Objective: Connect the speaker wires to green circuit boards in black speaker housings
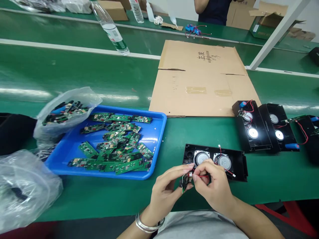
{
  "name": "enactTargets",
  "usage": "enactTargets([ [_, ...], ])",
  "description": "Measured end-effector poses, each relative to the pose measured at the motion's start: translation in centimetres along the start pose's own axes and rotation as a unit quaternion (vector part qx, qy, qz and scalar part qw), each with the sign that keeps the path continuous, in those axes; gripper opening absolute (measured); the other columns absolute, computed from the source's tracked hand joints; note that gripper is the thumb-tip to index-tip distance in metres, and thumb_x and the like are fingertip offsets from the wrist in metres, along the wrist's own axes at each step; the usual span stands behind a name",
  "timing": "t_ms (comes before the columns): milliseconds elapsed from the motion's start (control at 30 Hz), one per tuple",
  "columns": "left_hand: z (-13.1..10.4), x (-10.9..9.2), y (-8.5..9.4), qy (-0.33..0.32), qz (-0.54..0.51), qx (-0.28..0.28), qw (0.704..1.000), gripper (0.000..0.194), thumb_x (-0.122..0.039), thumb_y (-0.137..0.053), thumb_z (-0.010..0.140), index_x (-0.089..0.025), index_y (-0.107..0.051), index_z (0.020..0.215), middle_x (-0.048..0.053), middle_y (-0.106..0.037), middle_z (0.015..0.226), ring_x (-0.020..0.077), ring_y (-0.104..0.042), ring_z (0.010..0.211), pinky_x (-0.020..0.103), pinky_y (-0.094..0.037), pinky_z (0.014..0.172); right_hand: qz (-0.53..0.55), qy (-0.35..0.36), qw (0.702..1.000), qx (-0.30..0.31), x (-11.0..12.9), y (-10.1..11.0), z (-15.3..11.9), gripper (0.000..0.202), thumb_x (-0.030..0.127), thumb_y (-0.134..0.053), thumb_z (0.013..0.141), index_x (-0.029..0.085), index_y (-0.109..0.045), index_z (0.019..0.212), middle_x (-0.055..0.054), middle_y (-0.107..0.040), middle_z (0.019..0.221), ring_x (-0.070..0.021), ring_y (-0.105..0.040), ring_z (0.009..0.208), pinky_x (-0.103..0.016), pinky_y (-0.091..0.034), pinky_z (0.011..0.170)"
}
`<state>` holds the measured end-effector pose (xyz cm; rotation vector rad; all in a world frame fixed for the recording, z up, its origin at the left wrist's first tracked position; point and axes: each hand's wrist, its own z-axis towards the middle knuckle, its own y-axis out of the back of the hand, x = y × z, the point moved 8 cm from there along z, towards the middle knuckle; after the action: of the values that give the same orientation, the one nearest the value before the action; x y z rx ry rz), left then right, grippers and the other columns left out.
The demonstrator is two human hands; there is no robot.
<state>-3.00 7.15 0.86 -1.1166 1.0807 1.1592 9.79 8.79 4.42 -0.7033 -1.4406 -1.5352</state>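
Observation:
My left hand (167,190) holds a small green circuit board (185,182) on edge between thumb and fingers. Pinched in my right hand (214,183) is a red wire, whose white connector (190,174) is at the board; whether it is seated I cannot tell. Just behind my hands lies an open black speaker housing (238,163) with two round speakers, the left one (200,157) and the right one (224,161). Another red wire with a white plug (233,175) lies over its right part. Fingers hide the housing's front left portion.
A blue tray (159,146) of circuit boards is at the left, beside plastic bags (67,116) of parts. Several black housings (251,132) stand at the right. Behind are a flat cardboard sheet (201,79), a leaning water bottle (113,35) and a person (213,11).

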Motion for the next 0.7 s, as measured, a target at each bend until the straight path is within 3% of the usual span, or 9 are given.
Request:
enactTargets([
  [100,0.1,0.0,0.0,0.000,0.017,0.010,1.000,0.040,-0.008,-0.070,0.067,-0.032,-0.067,0.099,0.003,-0.071,0.099,0.0237,-0.065,0.094,0.039,-0.054,0.082,-0.021,0.007,1.000,0.014,0.1,-0.1,0.2,0.015,0.017,-0.046,0.074,0.018,-0.048,0.059,0.006,-0.039,0.043,-0.0085,-0.037,0.047,-0.021,-0.031,0.047],
  [267,0.2,-1.0,0.0,-0.058,0.085,0.045,0.994,0.048,-0.002,-0.062,0.072,-0.037,-0.063,0.105,-0.001,-0.070,0.104,0.0213,-0.065,0.095,0.036,-0.054,0.082,-0.042,0.007,0.998,0.054,0.1,-0.4,0.5,0.014,0.013,-0.045,0.072,0.018,-0.048,0.059,0.006,-0.039,0.045,-0.0078,-0.037,0.046,-0.021,-0.032,0.050],
  [467,0.0,-0.8,0.3,-0.050,0.109,0.030,0.992,0.048,-0.003,-0.068,0.068,-0.037,-0.066,0.101,-0.001,-0.071,0.102,0.0205,-0.067,0.087,0.032,-0.055,0.076,-0.014,-0.009,0.995,0.093,-0.2,-1.4,0.4,0.014,0.012,-0.045,0.073,0.018,-0.045,0.061,0.006,-0.041,0.047,-0.0078,-0.038,0.048,-0.021,-0.032,0.051],
  [600,0.1,-0.1,0.5,-0.006,0.071,0.010,0.997,0.046,-0.008,-0.071,0.066,-0.038,-0.066,0.100,-0.003,-0.071,0.099,0.0182,-0.066,0.087,0.028,-0.053,0.078,-0.011,0.006,0.996,0.090,0.2,-1.5,0.5,0.015,0.012,-0.045,0.079,0.018,-0.048,0.065,0.005,-0.046,0.053,-0.0093,-0.044,0.054,-0.022,-0.038,0.058],
  [700,0.1,0.6,0.7,0.076,0.015,-0.008,0.997,0.030,-0.020,-0.075,0.065,-0.032,-0.068,0.091,-0.001,-0.071,0.089,0.0184,-0.065,0.083,0.028,-0.053,0.075,0.001,0.057,0.990,0.128,1.0,-0.9,0.4,0.011,0.021,-0.045,0.088,0.017,-0.055,0.086,-0.001,-0.059,0.077,-0.0125,-0.053,0.073,-0.025,-0.043,0.069],
])
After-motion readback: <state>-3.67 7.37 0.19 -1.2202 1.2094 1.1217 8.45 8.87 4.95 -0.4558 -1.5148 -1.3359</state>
